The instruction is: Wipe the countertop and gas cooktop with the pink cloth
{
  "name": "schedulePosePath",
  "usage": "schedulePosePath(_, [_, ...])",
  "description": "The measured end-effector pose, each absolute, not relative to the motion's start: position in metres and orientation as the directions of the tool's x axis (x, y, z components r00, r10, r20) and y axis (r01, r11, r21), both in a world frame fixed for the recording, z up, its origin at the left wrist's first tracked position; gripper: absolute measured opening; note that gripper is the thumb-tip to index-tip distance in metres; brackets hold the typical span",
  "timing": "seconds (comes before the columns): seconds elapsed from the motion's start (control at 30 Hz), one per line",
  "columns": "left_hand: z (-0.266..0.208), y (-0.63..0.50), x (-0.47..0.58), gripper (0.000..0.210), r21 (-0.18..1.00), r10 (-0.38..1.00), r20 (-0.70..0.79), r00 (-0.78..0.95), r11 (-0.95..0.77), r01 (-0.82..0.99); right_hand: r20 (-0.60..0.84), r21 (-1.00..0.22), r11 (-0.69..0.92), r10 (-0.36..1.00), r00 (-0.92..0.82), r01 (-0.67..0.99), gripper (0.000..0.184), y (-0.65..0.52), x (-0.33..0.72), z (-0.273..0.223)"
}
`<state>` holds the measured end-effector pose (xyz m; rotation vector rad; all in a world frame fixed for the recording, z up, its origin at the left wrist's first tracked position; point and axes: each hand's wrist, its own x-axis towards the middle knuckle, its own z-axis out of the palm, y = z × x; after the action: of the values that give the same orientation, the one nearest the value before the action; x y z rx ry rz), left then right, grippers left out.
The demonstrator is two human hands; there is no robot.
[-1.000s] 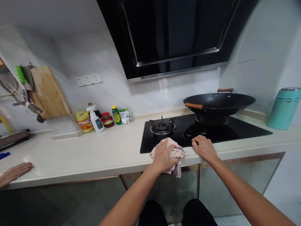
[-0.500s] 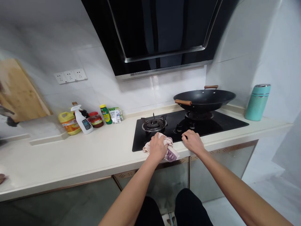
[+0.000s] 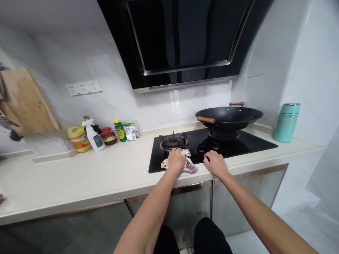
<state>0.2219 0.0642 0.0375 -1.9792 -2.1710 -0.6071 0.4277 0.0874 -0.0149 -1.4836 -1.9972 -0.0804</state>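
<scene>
A crumpled pink-and-purple cloth [image 3: 191, 166] lies on the front left part of the black glass gas hob [image 3: 156, 161], and one corner reaches the hob's front edge. My left hand [image 3: 177, 158] is closed on this cloth, pressing it down just in front of the left burner [image 3: 173, 142]. At the hob's front edge rests my right hand [image 3: 215, 164], its fingers curled and nothing visible in them. Just beyond it are the black control knobs [image 3: 201, 147]. On the right burner sits a large black wok [image 3: 230, 119] with wooden handles.
A turquoise flask [image 3: 286, 123] stands on the counter's right end. Along the wall at left are a yellow jug [image 3: 78, 139], a white spray bottle [image 3: 94, 137], a red-lidded jar [image 3: 108, 137], a green bottle [image 3: 120, 131] and packets [image 3: 130, 133]. The range hood [image 3: 182, 38] hangs overhead.
My left hand has slid the cloth slightly forward, nearer the left burner. The right hand stays at the hob's front edge. The view has shifted a little.
</scene>
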Motion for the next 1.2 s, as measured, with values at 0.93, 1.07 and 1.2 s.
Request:
schedulePosePath(0.93, [0.014,0.026,0.264,0.113,0.322,0.877,0.246,0.412,-0.475,0.819,0.535,-0.538,0.537,0.813,-0.229,0.649,0.048,0.096,0.446,-0.020])
schedulePosePath(1.07, [0.020,-0.001,0.198,0.097,0.261,0.889,0.234,0.394,-0.448,0.855,0.545,-0.578,0.534,0.815,-0.196,0.617,0.042,0.093,0.449,-0.014])
schedulePosePath(1.2, [0.018,-0.028,0.116,0.096,0.029,0.928,0.180,0.326,-0.337,0.941,0.542,-0.548,0.565,0.801,-0.253,0.616,0.046,0.076,0.433,0.002])
